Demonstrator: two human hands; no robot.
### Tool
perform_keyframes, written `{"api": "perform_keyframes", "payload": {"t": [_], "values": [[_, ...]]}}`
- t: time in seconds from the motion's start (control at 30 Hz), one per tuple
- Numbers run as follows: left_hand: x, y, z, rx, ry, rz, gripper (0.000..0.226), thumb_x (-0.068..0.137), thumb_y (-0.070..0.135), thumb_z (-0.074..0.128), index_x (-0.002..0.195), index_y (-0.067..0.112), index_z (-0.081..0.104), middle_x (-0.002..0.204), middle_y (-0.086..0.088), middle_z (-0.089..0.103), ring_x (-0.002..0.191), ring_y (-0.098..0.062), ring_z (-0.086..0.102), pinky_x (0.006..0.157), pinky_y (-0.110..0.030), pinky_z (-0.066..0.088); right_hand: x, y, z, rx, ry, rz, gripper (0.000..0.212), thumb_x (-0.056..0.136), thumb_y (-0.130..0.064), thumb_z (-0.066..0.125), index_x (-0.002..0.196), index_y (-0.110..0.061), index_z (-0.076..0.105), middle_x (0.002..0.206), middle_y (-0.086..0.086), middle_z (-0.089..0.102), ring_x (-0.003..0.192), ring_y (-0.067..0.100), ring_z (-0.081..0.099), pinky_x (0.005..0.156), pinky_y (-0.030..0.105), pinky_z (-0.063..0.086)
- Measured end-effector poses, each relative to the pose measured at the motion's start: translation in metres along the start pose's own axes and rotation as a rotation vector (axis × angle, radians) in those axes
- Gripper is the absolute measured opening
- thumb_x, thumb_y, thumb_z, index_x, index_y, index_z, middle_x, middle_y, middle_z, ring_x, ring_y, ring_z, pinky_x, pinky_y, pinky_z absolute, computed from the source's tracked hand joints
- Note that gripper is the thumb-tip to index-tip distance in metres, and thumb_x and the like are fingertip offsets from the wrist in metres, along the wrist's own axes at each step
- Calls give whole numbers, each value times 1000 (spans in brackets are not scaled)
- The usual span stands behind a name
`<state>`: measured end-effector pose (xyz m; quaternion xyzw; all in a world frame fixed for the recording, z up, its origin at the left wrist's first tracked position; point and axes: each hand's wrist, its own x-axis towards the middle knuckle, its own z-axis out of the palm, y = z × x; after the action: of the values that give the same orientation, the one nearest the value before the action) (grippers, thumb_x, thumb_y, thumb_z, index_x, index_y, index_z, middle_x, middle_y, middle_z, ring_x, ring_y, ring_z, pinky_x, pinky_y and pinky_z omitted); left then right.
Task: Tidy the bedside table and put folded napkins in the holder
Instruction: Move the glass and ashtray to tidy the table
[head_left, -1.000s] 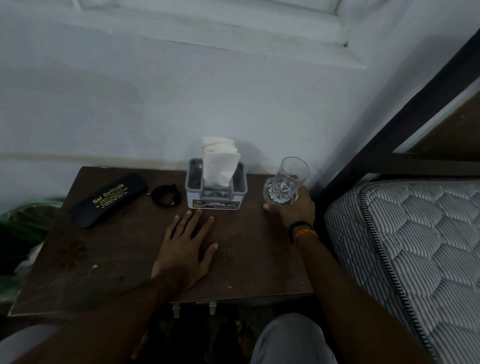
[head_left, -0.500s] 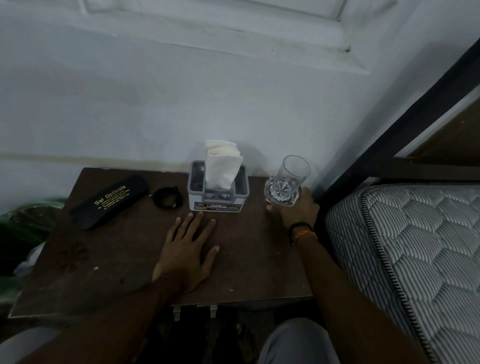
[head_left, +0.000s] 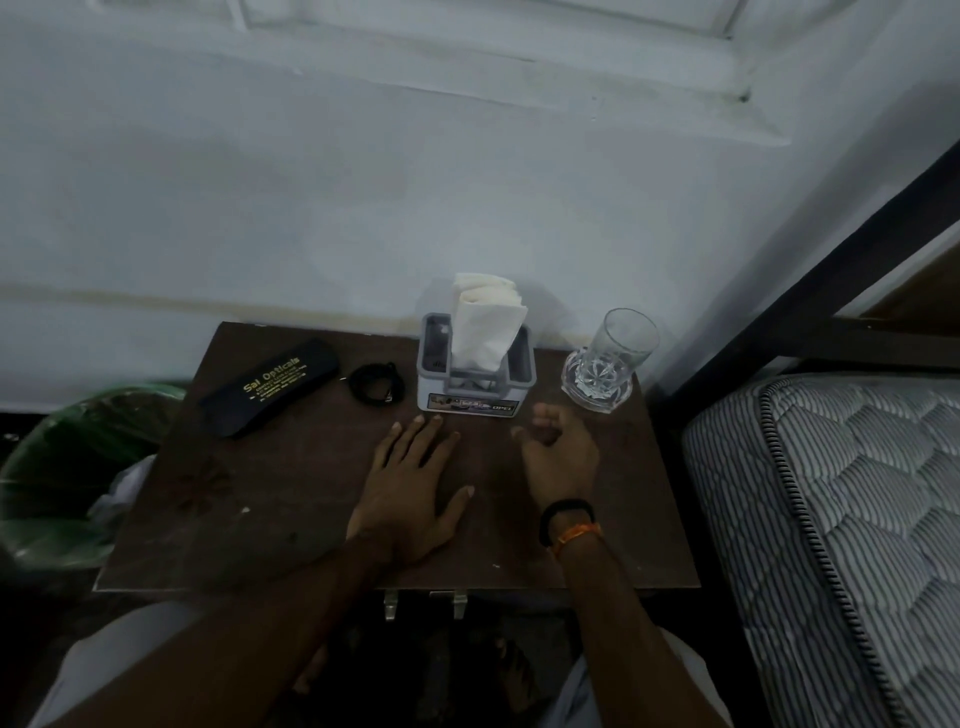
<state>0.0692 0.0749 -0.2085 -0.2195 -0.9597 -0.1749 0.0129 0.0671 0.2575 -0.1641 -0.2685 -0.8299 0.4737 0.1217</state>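
The left hand (head_left: 410, 488) lies flat, palm down, on the dark wood-grain table (head_left: 249, 499), fingers straight and a little spread, near the middle of the top. The right hand (head_left: 558, 457) is just beside it toward the right edge, fingers loosely curled and holding nothing; a black band and an orange thread circle its wrist. The two hands are apart, and the right one is clear of the glass (head_left: 608, 358).

Beyond the left fingertips, at the middle of the far edge, stands the grey plastic holder (head_left: 475, 387), a squarish box with a printed label on its front. White folded napkins (head_left: 485, 322) stand upright in its centre slot, soft and slightly fanned at the top.

The glass, clear with a cut star base, stands upright at the far right corner. Left of the holder lies a small black ring-shaped band (head_left: 376, 384), and further left a long, rounded black case (head_left: 270, 387) with gold lettering, angled toward the far left corner.

A quilted striped mattress (head_left: 841, 519) sits off the right edge; a green plastic bag (head_left: 67, 467) off the left.
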Motion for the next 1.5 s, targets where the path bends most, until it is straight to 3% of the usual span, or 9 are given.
{"api": "perform_keyframes", "payload": {"t": [0.13, 0.23, 0.4, 0.5, 0.73, 0.9, 1.07, 1.3, 1.5], "values": [[-6, -3, 1, -160, 75, -47, 66, 87, 56, 49, 139, 15, 46, 152, -5, 38, 144, -25, 30, 120, -43, 23, -2, -7, 8, -3, -89, -22, 47, 76, -10, 80, 120, -13, 63, 103, -4, 64, 93, 12, 59, 78, 20, 44], [-10, -6, -4, -379, 175, -131, 58, 86, 42, 61, 134, 14, 43, 144, -4, 38, 134, -18, 39, 111, -40, 40, -3, -10, 11, 24, -86, -36, 49, 76, -7, 79, 121, -15, 62, 100, -8, 60, 94, 13, 59, 79, 22, 45], [-4, -6, -16, -653, 253, -287, 82, 88, 32, 68, 153, 19, 19, 157, 4, 19, 129, -8, 42, 104, -24, 41, -3, -10, 14, 53, -165, -2, 54, 75, -7, 79, 124, -21, 61, 106, -8, 63, 95, 13, 60, 68, 9, 40], [6, -4, -19, -724, 250, -343, 88, 87, 27, 70, 155, 22, 13, 157, 3, 23, 121, -5, 46, 96, -16, 40, -4, -9, 16, 57, -173, -1, 59, 72, -9, 81, 125, -25, 61, 111, -7, 66, 92, 13, 63, 64, 8, 41], [21, -10, -17, -727, 217, -277, 77, 88, 25, 68, 151, 30, 25, 148, 7, 38, 126, -7, 45, 101, -22, 45, -3, -11, 17, 79, -187, -51, 58, 72, -7, 80, 122, -30, 62, 106, -14, 67, 91, 8, 64, 69, 9, 46], [24, -8, -15, -755, 229, -245, 76, 86, 23, 69, 148, 36, 28, 132, 20, 39, 122, -2, 46, 93, -6, 37, -1, -12, 16, 92, -182, -70, 53, 73, -5, 78, 117, -30, 64, 104, -14, 68, 92, 2, 62, 77, 13, 50], [29, -4, -13, -740, 182, -212, 79, 85, 25, 71, 149, 35, 27, 133, 21, 38, 126, -4, 44, 100, -16, 42, 5, -12, 8, 88, -154, -23, 49, 73, -5, 79, 116, -24, 65, 103, -8, 70, 95, 12, 67, 77, 14, 50], [36, 1, -7, -729, 111, -198, 84, 82, 36, 71, 151, 35, 23, 146, 10, 39, 132, -7, 41, 111, -36, 42, 12, -15, -1, 59, -140, 16, 49, 76, -5, 77, 122, -17, 64, 110, -4, 67, 98, 10, 59, 69, 6, 37], [31, 0, -22, -731, 98, -237, 66, 87, 34, 69, 145, 30, 38, 136, 9, 48, 120, -4, 48, 101, -24, 45, 3, -12, 3, -19, 61, 123, 35, 75, -13, 78, 107, -17, 66, 105, 0, 68, 99, 18, 62, 85, 24, 43]]}}
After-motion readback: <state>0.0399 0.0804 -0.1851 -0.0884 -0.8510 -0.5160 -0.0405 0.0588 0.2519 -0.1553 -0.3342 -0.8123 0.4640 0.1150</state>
